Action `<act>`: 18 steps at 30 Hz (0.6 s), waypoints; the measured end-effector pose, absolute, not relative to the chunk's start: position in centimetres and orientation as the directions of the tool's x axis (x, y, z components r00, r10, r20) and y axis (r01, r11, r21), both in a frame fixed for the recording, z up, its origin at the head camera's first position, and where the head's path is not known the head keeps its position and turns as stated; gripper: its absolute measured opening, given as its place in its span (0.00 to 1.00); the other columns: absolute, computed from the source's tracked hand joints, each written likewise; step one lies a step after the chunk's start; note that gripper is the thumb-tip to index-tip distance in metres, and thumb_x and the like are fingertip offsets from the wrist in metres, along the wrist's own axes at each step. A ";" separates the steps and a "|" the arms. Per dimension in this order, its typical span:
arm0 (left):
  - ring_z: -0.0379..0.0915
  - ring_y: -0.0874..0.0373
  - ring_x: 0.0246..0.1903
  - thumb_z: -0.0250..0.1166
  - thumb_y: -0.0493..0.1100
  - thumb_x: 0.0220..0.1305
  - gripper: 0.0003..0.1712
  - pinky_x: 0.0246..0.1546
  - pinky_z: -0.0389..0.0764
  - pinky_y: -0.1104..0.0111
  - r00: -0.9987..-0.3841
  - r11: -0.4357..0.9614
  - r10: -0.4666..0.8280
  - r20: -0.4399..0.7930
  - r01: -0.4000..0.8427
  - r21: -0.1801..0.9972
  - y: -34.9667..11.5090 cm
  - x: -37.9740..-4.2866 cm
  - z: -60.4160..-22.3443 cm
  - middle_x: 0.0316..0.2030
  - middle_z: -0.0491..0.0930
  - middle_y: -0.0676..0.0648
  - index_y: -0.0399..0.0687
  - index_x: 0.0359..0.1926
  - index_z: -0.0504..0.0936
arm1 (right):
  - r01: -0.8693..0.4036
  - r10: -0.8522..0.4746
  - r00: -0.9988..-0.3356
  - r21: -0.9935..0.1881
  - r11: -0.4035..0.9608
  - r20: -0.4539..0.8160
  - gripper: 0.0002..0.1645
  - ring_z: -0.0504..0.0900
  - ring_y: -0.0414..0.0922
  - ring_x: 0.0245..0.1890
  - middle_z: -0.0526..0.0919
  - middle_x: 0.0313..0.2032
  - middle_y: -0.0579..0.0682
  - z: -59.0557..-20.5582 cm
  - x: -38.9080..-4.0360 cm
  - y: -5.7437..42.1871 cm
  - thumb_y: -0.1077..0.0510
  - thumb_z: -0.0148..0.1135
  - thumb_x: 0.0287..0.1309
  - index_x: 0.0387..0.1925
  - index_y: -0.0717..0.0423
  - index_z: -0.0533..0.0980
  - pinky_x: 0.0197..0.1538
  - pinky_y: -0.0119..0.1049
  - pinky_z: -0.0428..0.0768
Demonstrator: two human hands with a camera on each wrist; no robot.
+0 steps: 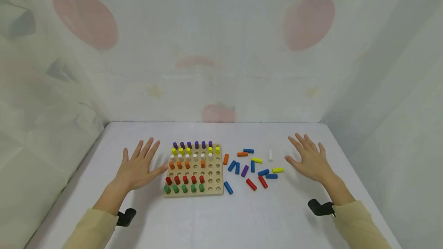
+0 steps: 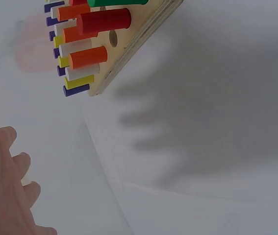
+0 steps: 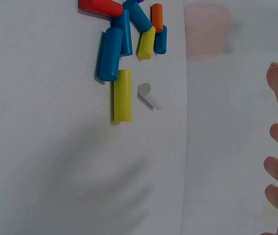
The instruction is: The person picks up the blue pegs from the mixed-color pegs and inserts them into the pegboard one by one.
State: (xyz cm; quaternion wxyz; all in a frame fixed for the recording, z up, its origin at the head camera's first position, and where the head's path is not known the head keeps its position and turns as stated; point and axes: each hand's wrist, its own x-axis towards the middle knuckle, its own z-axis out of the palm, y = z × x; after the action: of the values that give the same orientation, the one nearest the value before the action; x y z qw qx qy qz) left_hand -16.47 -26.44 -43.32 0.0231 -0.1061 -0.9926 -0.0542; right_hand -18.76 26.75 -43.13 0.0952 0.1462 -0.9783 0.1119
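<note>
A wooden pegboard lies left of the table's middle, with pegs standing in rows: purple at the back, then yellow, white, orange, a row of bare holes, red and green. My left hand hovers at its left side, fingers spread, holding nothing; the thumb tip comes close to the board's left edge. My right hand is held over the table right of the loose pegs, fingers spread, also holding nothing. Nearest to it are a yellow peg, a blue peg and a white peg.
Between board and right hand lie several loose pegs, among them a purple peg, two red ones and an orange peg. A blue peg lies beside the board's right edge. Pale printed curtains enclose the white table.
</note>
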 end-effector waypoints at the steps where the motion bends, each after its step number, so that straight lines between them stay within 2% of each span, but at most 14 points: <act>1: 0.35 0.37 0.69 0.47 0.75 0.55 0.53 0.57 0.29 0.31 -0.976 0.970 0.209 0.061 0.215 0.110 -26.5 -16.5 -43.4 0.72 0.43 0.40 0.52 0.72 0.44 | -0.309 -0.264 -0.938 -0.194 0.931 0.226 0.42 0.53 0.62 0.67 0.59 0.67 0.60 -43.2 -18.8 26.7 0.39 0.57 0.55 0.66 0.51 0.60 0.59 0.72 0.44; 9: 0.39 0.37 0.69 0.54 0.69 0.56 0.51 0.58 0.37 0.32 -0.975 0.964 0.200 0.099 0.214 0.160 -26.7 -16.0 -44.3 0.71 0.45 0.40 0.52 0.72 0.45 | -0.323 -0.262 -0.932 -0.239 0.916 0.252 0.40 0.55 0.62 0.66 0.62 0.65 0.60 -43.6 -18.6 25.8 0.43 0.61 0.53 0.65 0.53 0.62 0.58 0.72 0.48; 18: 0.42 0.39 0.68 0.56 0.69 0.55 0.51 0.59 0.44 0.34 -0.963 0.948 0.213 0.167 0.245 0.203 -26.9 -15.3 -45.6 0.71 0.47 0.42 0.52 0.72 0.48 | -0.349 -0.259 -0.912 -0.270 0.897 0.319 0.39 0.61 0.62 0.63 0.67 0.62 0.60 -44.6 -18.3 24.6 0.48 0.64 0.51 0.63 0.55 0.64 0.56 0.69 0.58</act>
State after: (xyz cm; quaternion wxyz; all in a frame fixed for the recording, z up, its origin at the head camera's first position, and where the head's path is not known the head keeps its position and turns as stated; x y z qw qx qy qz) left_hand -15.33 -26.91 -45.63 0.0718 -0.1164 -0.9843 -0.1115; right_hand -18.34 24.58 -44.59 0.1389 0.1578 -0.9640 0.1627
